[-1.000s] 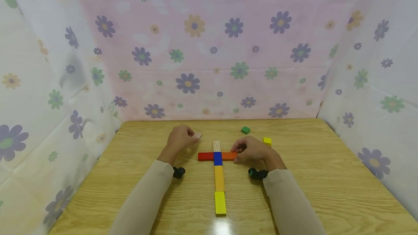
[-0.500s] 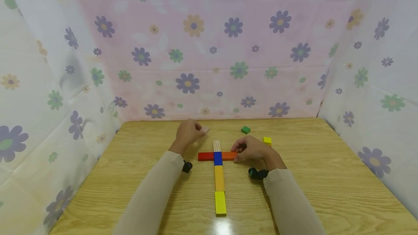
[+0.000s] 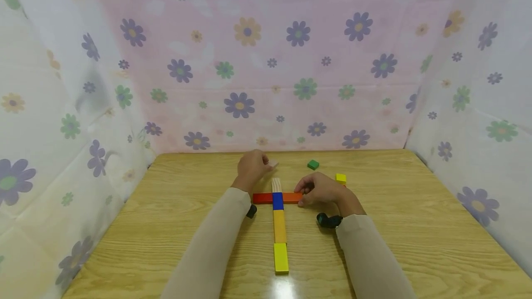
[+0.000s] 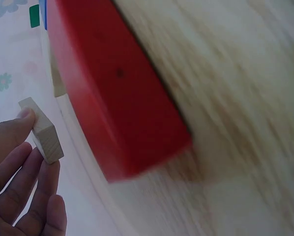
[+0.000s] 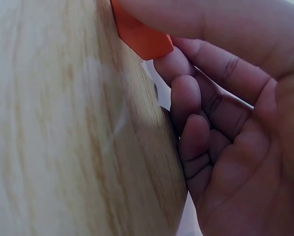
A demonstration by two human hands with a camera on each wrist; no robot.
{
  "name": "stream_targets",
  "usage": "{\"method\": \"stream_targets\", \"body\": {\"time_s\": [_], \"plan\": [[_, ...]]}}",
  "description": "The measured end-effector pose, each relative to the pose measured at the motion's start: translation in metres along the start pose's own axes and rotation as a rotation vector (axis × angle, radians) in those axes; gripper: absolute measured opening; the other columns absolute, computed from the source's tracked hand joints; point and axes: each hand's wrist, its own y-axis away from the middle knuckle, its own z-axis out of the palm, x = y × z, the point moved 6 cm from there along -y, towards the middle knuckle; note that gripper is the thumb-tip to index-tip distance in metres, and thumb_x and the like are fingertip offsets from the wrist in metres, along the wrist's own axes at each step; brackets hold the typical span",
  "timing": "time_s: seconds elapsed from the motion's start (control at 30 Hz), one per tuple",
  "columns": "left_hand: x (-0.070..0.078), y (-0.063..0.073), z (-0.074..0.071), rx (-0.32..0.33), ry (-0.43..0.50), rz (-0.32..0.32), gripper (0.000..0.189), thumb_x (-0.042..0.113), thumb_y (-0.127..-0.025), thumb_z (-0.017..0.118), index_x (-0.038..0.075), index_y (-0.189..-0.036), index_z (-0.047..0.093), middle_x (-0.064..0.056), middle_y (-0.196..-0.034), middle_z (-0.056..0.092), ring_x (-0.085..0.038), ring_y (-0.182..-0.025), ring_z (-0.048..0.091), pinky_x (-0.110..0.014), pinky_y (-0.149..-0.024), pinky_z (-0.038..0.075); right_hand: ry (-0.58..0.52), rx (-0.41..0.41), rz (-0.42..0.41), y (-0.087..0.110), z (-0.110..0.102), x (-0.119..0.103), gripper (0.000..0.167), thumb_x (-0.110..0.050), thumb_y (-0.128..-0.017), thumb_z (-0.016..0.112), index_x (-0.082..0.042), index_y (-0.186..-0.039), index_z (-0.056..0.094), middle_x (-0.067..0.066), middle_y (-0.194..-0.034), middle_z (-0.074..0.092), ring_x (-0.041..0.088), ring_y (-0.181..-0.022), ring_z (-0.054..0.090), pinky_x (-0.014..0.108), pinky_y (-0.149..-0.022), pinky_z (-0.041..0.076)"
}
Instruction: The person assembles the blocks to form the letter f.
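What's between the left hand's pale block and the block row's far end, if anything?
Nothing visible: in the head view, only tabletop shows between the pale block in the left hand and the striped end block. The green block lies farther right.

Wood-grained worktop point(image 3: 145, 225) with a bright glare point(image 3: 283, 287) toward the viewer; behind its far edge, a pinkish floral back cloth point(image 3: 266, 50), flanked by a whitish left cloth point(image 3: 54, 105) and right cloth point(image 3: 469, 73), likewise flowered.

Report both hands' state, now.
Left hand: holding a pale wooden block between thumb and fingers.
Right hand: holding the outer end of the orange block.
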Motion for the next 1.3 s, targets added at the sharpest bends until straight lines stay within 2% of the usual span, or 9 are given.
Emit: {"method": "stream_targets", "body": {"time_s": [0.13, 0.3, 0.43, 0.57, 0.77, 0.93, 1.07, 1.17, 1.3], "plan": [[0.006, -0.003, 0.002, 0.008, 0.004, 0.017, 0.017, 0.026, -0.088, 0.085, 0.013, -0.083, 0.074, -0.001, -0.085, 0.072, -0.017, -0.073, 0.060, -0.034, -0.066, 0.052, 0.000, -0.002, -0.008, -0.001, 0.000, -0.001, 0.031, -0.018, -0.080, 0.091, -0.013, -0.106, 0.076, 0.006, -0.092, 0.070, 0.021, -0.080, 0.059, 0.033, -0.074, 0.054], [0.010, -0.006, 0.005, -0.012, 0.024, -0.005, 0.023, 0.026, -0.085, 0.087, 0.012, -0.078, 0.071, -0.002, -0.080, 0.069, -0.018, -0.071, 0.058, -0.033, -0.061, 0.047, -0.001, -0.002, -0.012, -0.002, 0.000, -0.001, 0.031, -0.019, -0.080, 0.090, -0.012, -0.107, 0.076, 0.006, -0.093, 0.071, 0.022, -0.081, 0.060, 0.034, -0.076, 0.054], [0.008, -0.007, 0.011, -0.041, 0.040, -0.032, 0.021, 0.027, -0.085, 0.088, 0.013, -0.082, 0.072, -0.001, -0.085, 0.071, -0.019, -0.075, 0.062, -0.034, -0.066, 0.052, -0.002, 0.003, -0.013, -0.003, 0.002, -0.001, 0.030, -0.019, -0.079, 0.091, -0.014, -0.105, 0.077, 0.005, -0.093, 0.071, 0.022, -0.081, 0.061, 0.035, -0.076, 0.055], [0.006, -0.006, 0.013, -0.048, 0.033, -0.035, 0.020, 0.025, -0.084, 0.088, 0.013, -0.085, 0.073, -0.001, -0.089, 0.072, -0.020, -0.077, 0.064, -0.037, -0.070, 0.056, 0.000, 0.006, -0.011, -0.003, 0.003, -0.002, 0.031, -0.019, -0.078, 0.092, -0.013, -0.105, 0.077, 0.005, -0.092, 0.071, 0.022, -0.081, 0.061, 0.035, -0.076, 0.054], [0.006, -0.004, 0.012, -0.036, 0.042, -0.024, 0.020, 0.022, -0.082, 0.089, 0.012, -0.083, 0.072, -0.003, -0.088, 0.073, -0.021, -0.077, 0.065, -0.037, -0.070, 0.057, 0.007, 0.013, -0.001, -0.004, 0.002, -0.002, 0.030, -0.018, -0.078, 0.092, -0.014, -0.104, 0.077, 0.005, -0.091, 0.071, 0.021, -0.080, 0.061, 0.034, -0.076, 0.054], [0.005, -0.002, 0.015, -0.045, 0.057, -0.047, 0.023, 0.021, -0.081, 0.090, 0.010, -0.082, 0.070, -0.004, -0.088, 0.071, -0.022, -0.077, 0.063, -0.037, -0.071, 0.056, 0.018, 0.009, -0.008, -0.004, 0.002, -0.001, 0.030, -0.019, -0.078, 0.092, -0.013, -0.104, 0.077, 0.005, -0.091, 0.071, 0.021, -0.080, 0.061, 0.033, -0.075, 0.054], [0.000, 0.000, 0.018, -0.076, 0.131, -0.064, 0.022, 0.025, -0.087, 0.086, 0.010, -0.084, 0.069, -0.005, -0.088, 0.070, -0.023, -0.078, 0.063, -0.037, -0.069, 0.055, 0.029, 0.012, -0.009, -0.004, 0.001, 0.001, 0.030, -0.020, -0.078, 0.092, -0.014, -0.103, 0.077, 0.005, -0.092, 0.071, 0.021, -0.081, 0.060, 0.033, -0.075, 0.054], [-0.006, 0.000, 0.018, -0.101, 0.206, -0.085, 0.020, 0.026, -0.090, 0.082, 0.009, -0.088, 0.072, -0.006, -0.093, 0.072, -0.025, -0.083, 0.065, -0.039, -0.073, 0.057, 0.029, 0.020, -0.006, -0.003, 0.000, 0.002, 0.031, -0.020, -0.077, 0.092, -0.014, -0.103, 0.077, 0.005, -0.092, 0.070, 0.021, -0.081, 0.059, 0.033, -0.076, 0.053], [-0.017, -0.002, 0.017, -0.150, 0.242, -0.140, 0.017, 0.022, -0.087, 0.084, 0.006, -0.092, 0.080, -0.007, -0.098, 0.075, -0.025, -0.087, 0.066, -0.037, -0.077, 0.058, 0.022, 0.016, -0.007, -0.002, 0.000, 0.003, 0.032, -0.019, -0.078, 0.092, -0.012, -0.104, 0.077, 0.006, -0.092, 0.070, 0.021, -0.082, 0.059, 0.034, -0.076, 0.053]]}}
